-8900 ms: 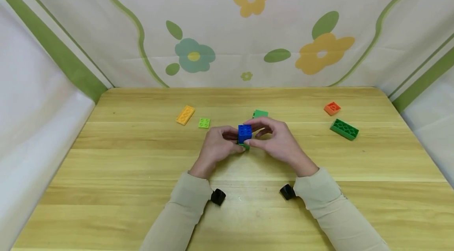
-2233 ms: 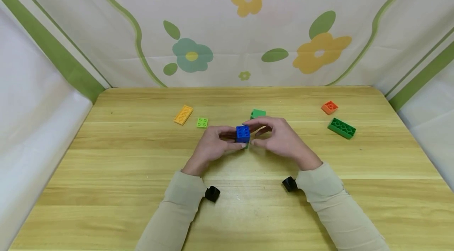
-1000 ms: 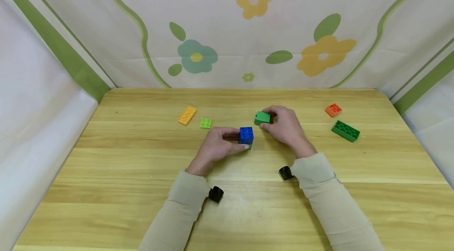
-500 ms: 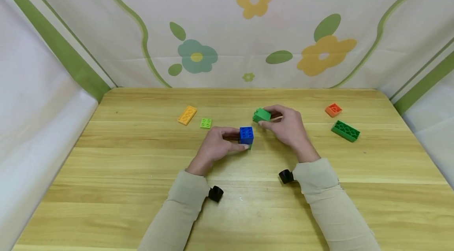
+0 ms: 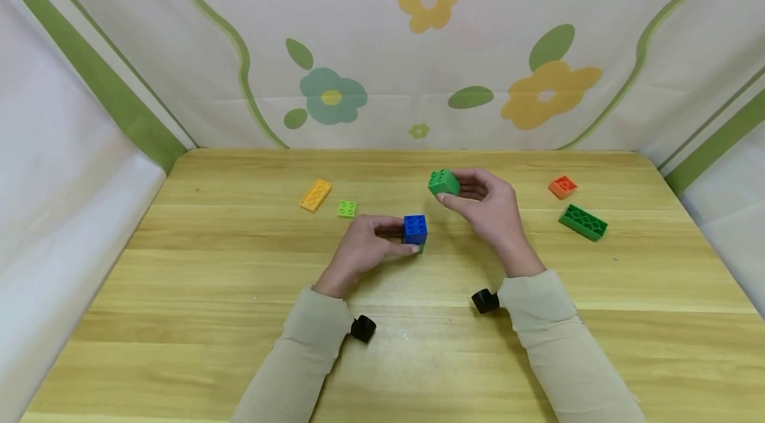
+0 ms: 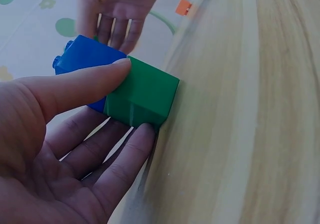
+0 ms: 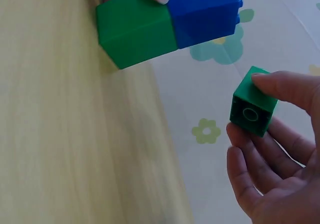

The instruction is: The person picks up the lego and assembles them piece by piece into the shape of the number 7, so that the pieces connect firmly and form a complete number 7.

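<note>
My left hand (image 5: 363, 247) grips an upright stack of two building bricks in front of me. The blue brick (image 5: 415, 229) sits on top with its studs up. Below it, the green brick (image 6: 142, 93) shows between thumb and fingers in the left wrist view. My right hand (image 5: 493, 210) pinches another green brick (image 5: 444, 182) between thumb and fingers, slightly tilted, up and to the right of the stack and apart from it. Its hollow underside, with a round tube, faces the camera in the right wrist view.
On the wooden table (image 5: 203, 290) lie a yellow-orange flat brick (image 5: 315, 195) and a lime square brick (image 5: 347, 209) at left. An orange brick (image 5: 563, 186) and a long dark green brick (image 5: 583, 222) lie hollow side up at right. A flowered curtain (image 5: 382, 44) stands behind.
My right hand has let go of the blue-and-green stack, taken the green brick behind it, turned its studs upward and raised it. My left hand has stayed on the stack.
</note>
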Demonstrator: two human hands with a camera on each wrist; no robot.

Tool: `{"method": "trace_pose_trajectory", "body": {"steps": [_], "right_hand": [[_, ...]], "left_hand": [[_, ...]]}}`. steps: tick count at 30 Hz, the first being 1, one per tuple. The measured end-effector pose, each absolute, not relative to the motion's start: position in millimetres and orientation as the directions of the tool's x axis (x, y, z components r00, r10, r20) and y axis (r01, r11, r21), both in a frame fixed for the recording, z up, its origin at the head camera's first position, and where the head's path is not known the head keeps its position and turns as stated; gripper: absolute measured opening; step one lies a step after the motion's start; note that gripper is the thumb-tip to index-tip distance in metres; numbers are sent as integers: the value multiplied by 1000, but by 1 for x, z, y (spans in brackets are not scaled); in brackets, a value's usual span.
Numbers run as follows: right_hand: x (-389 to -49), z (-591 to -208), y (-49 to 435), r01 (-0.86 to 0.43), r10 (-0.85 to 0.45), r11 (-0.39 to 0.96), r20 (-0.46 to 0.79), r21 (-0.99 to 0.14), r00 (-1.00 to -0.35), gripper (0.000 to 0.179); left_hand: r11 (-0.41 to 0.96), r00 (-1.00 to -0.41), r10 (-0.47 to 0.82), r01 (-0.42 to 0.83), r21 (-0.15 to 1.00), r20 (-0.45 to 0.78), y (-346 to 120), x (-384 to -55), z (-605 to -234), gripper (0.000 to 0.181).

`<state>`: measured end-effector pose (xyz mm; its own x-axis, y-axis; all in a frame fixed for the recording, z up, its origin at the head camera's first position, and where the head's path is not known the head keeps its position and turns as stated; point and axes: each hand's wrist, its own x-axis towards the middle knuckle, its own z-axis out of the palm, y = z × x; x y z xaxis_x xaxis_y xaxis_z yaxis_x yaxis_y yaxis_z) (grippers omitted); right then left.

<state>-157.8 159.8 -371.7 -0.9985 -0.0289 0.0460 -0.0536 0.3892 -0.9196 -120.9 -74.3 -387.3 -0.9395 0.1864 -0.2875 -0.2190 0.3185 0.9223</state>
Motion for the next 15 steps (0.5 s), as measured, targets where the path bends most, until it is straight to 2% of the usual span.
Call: {"method": "trace_pose_trajectory", "body": {"steps": [7,15], "right_hand": [[-153,-360,159,-69,-166,256,27,-964,-986,48],[-148,-360,157,-172,-303,194,108,-966,-947,46]], "left_hand": [[308,-941,179,-226,924,-289,-74,-120,-387,43],[307,-940,178,-227,924,-290,-73,-120,-386,43]]}}
